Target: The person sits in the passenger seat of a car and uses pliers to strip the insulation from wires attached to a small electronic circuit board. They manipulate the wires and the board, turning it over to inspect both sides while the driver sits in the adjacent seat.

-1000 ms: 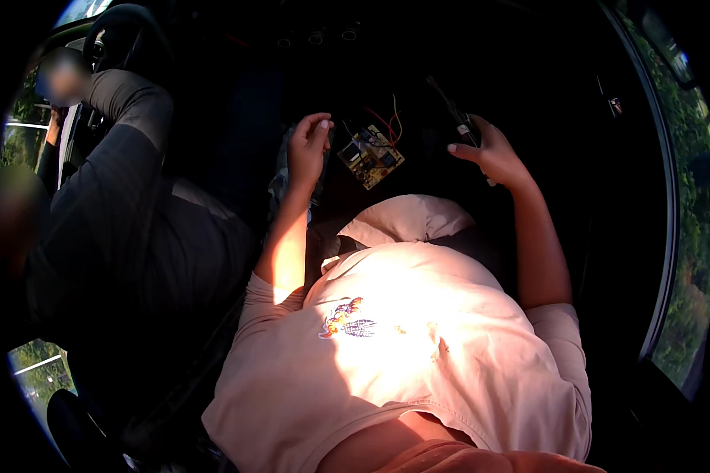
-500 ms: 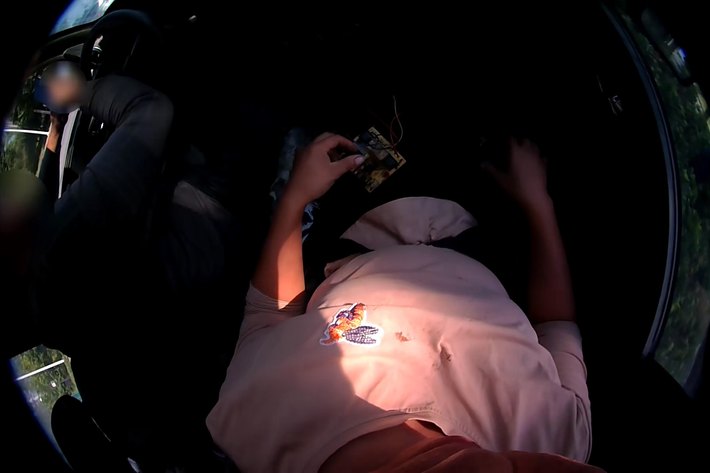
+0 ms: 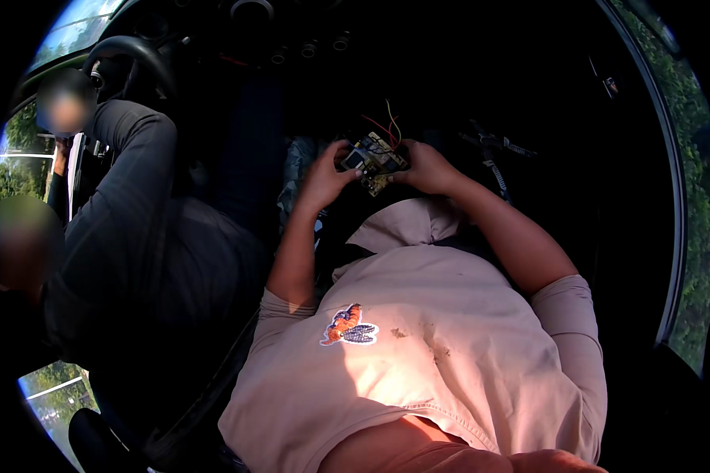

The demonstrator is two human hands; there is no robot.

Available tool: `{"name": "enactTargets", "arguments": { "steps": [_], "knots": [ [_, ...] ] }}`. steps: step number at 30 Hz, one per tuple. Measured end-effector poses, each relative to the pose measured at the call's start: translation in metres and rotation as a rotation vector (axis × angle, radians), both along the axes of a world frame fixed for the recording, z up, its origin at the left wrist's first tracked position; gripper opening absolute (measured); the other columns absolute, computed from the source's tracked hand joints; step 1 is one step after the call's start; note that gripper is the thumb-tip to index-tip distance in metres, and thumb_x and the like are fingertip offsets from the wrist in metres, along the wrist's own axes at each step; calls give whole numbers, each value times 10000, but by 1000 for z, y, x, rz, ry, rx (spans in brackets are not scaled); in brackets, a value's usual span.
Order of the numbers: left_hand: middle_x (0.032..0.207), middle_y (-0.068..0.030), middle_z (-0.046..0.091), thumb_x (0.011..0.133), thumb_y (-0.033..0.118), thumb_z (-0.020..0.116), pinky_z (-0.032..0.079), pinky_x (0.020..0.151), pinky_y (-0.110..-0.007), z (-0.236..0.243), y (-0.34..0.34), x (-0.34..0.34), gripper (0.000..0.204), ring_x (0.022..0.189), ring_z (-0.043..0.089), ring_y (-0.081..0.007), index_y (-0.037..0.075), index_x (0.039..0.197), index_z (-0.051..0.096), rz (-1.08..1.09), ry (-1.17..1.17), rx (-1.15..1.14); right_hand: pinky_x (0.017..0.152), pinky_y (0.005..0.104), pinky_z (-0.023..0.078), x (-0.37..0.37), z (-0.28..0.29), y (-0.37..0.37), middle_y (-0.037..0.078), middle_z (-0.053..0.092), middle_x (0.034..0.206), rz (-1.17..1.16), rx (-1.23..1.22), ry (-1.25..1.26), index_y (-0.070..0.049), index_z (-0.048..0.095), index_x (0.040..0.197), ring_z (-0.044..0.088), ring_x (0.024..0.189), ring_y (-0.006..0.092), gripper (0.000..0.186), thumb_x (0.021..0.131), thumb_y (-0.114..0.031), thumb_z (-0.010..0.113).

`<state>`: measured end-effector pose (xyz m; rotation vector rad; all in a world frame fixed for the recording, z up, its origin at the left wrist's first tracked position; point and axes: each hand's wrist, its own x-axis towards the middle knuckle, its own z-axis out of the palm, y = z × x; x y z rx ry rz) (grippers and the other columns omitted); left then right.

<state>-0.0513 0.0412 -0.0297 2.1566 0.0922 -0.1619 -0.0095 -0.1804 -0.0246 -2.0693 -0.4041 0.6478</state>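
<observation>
My left hand (image 3: 329,175) and my right hand (image 3: 424,167) grip a yellowish circuit board (image 3: 375,160) from either side, above my lap. Thin red and yellow wires rise from its top. Both hands are closed on the board's edges, and the thumbs show on it. Just right of my right hand, some dark tools with metal parts (image 3: 493,150) lie in shadow; their exact kind is hard to make out. A crumpled light-blue patterned item (image 3: 296,177) lies left of my left hand.
I sit in a vehicle. A person in dark clothing (image 3: 126,221) sits at my left by the steering wheel (image 3: 138,51). Round dashboard knobs (image 3: 309,49) are ahead in shadow. A door window frame (image 3: 669,221) curves along my right.
My right hand has left the dark tool it held and moved left onto the circuit board. My left hand has closed on the board's left edge.
</observation>
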Motion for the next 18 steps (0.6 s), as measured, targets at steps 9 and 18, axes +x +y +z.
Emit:
{"name": "enactTargets", "arguments": {
  "steps": [9, 18],
  "knots": [
    [1201, -97, 472, 711, -71, 689, 492, 860, -285, 67, -29, -11, 520, 1076, 521, -176, 3, 1195, 512, 39, -412, -243, 889, 315, 501, -14, 53, -8, 165, 571, 1169, -320, 694, 15, 59, 440, 1269, 596, 1030, 216, 616, 721, 23, 720],
    [1187, -104, 413, 665, -73, 735, 507, 819, -284, 90, -46, -21, 545, 1020, 525, -181, 31, 1135, 481, 29, -748, -275, 836, 276, 501, -19, 72, -16, 121, 578, 1136, -265, 943, -139, 24, 452, 1293, 586, 944, 137, 579, 761, 25, 681]
  ]
}}
